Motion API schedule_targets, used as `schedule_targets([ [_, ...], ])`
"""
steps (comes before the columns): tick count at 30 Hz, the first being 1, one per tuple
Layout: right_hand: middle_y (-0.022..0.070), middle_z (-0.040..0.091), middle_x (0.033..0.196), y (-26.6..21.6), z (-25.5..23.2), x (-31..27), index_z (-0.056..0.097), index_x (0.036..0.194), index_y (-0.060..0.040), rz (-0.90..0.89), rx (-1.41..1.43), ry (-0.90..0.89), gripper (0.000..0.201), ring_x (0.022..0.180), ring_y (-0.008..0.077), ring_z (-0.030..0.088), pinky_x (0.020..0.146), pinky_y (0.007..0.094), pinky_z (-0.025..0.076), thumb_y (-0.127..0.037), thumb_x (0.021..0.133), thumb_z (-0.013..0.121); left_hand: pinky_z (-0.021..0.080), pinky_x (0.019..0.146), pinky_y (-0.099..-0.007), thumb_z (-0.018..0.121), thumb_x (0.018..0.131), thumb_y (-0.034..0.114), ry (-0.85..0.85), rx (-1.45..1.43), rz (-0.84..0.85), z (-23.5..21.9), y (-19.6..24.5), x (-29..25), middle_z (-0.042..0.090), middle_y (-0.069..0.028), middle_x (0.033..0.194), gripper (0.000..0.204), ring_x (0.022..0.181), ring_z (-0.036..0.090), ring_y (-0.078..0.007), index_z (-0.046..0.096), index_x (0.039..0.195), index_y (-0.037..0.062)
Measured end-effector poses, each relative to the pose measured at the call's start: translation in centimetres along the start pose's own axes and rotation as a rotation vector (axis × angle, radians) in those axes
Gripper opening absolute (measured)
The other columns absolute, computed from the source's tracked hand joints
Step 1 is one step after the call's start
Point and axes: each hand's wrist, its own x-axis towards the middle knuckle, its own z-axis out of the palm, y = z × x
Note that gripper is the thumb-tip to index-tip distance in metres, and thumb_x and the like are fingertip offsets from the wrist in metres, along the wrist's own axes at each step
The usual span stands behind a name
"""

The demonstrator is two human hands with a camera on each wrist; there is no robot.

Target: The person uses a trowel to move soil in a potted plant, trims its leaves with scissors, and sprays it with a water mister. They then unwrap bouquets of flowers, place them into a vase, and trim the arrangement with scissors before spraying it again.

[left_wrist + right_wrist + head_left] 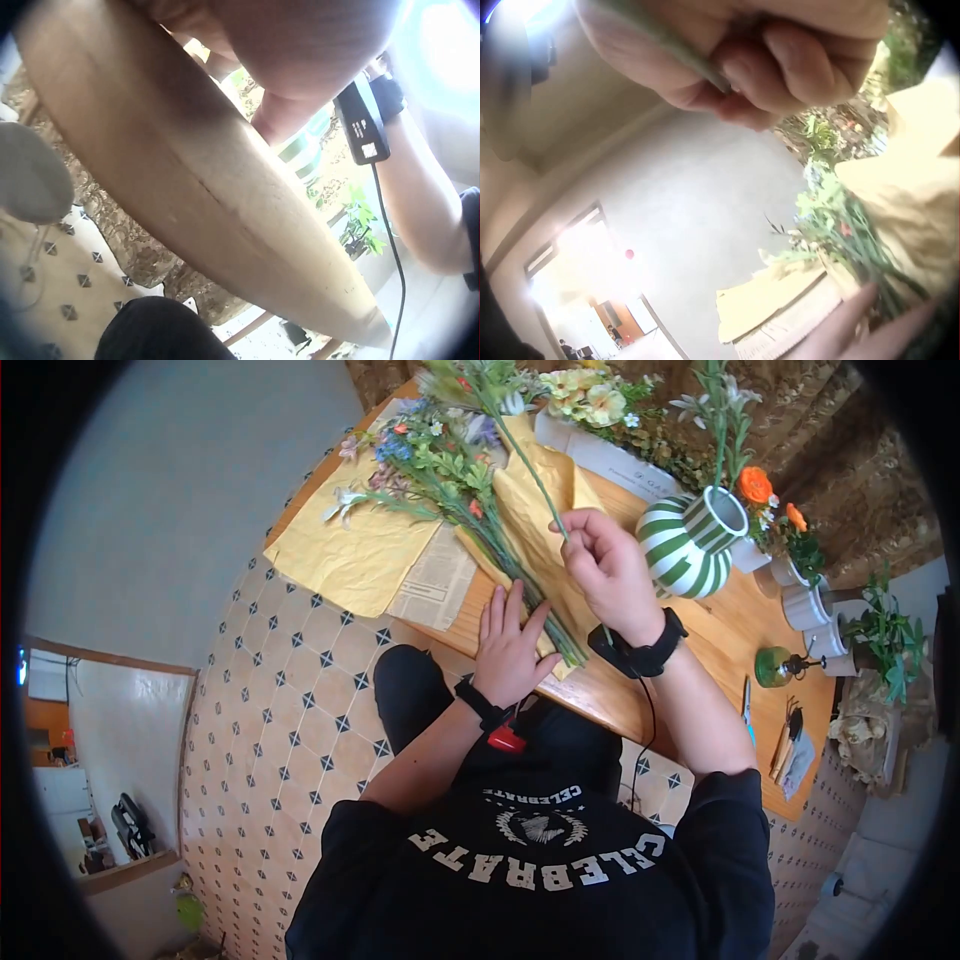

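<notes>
My right hand (608, 565) pinches a long green flower stem (535, 472), raised at a slant over the table. In the right wrist view its curled fingers close round the stem (667, 41). My left hand (512, 648) lies with fingers extended across the lower stems of a bunch of artificial flowers (440, 480), at the table's near edge. Blue, pink, white and orange blooms show among its leaves. Under and beside the bunch is crumpled yellow wrapping paper (345, 555), with a sheet of newsprint (435, 580). The left wrist view mostly shows the table edge (195, 180); the stems are hidden there.
A green-and-white striped vase (685, 550) holding a tall stem stands right of my right hand. Behind are a white box (610, 455) and cream flowers (590, 400). White pots (805, 605), a green glass bottle (772, 667) and scissors (748, 710) line the right side.
</notes>
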Motion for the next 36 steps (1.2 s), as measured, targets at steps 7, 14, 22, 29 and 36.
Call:
schedule_targets([
  [7, -0.0036, 0.049, 0.072, -7.2, -6.1, -0.7, 0.052, 0.105, 0.0027, -0.328, 0.115, 0.161, 0.018, 0.061, 0.0002, 0.04, 0.052, 0.0174, 0.032, 0.002, 0.087, 0.051, 0.021, 0.109, -0.0531, 0.073, 0.075, 0.033, -0.05, 0.034, 0.024, -0.2, 0.3, 0.2, 0.023, -0.0274, 0.147, 0.07, 0.134, 0.024, -0.0474, 0.045, 0.133, 0.0064],
  [14, -0.0003, 0.054, 0.069, -9.2, -11.1, -1.6, 0.059, 0.102, 0.0003, -0.359, -0.342, 0.179, 0.014, 0.057, 0.0018, 0.045, 0.051, 0.0184, 0.036, -0.006, 0.09, 0.057, 0.021, 0.109, -0.0515, 0.073, 0.074, 0.03, -0.067, 0.042, 0.009, 0.1, 0.5, 0.2, 0.023, -0.0262, 0.147, 0.071, 0.134, 0.023, -0.0457, 0.043, 0.135, 0.0072],
  [22, -0.0058, 0.051, 0.069, -8.2, -16.3, 0.4, 0.063, 0.098, -0.0012, -0.59, -0.097, 0.549, 0.014, 0.06, 0.0017, 0.043, 0.052, 0.0185, 0.034, -0.013, 0.095, 0.056, 0.021, 0.108, -0.0523, 0.072, 0.074, 0.033, -0.056, 0.051, 0.018, 0.3, 0.5, 0.2, 0.025, -0.0262, 0.147, 0.071, 0.135, 0.024, -0.0445, 0.044, 0.134, 0.0075],
  [29, -0.0039, 0.056, 0.068, -4.0, -19.1, 0.8, 0.064, 0.084, -0.0035, -0.263, -0.163, 0.507, 0.021, 0.056, 0.0029, 0.046, 0.05, 0.0193, 0.036, -0.02, 0.095, 0.058, 0.025, 0.107, -0.0511, 0.073, 0.072, 0.027, -0.001, 0.067, 0.017, 0.6, 0.9, 0.5, 0.028, -0.0256, 0.145, 0.068, 0.131, 0.03, -0.0444, 0.048, 0.132, 0.007],
  [36, -0.0012, 0.061, 0.068, -5.5, -22.2, 1.7, 0.062, 0.085, -0.0013, -0.258, -0.203, 0.527, 0.027, 0.055, 0.0055, 0.056, 0.049, 0.0199, 0.044, -0.025, 0.096, 0.057, 0.028, 0.106, -0.0497, 0.073, 0.073, 0.027, 0.061, 0.089, 0.001, 1.3, 0.9, 0.5, 0.034, -0.0246, 0.142, 0.06, 0.13, 0.034, -0.0427, 0.053, 0.127, 0.0082],
])
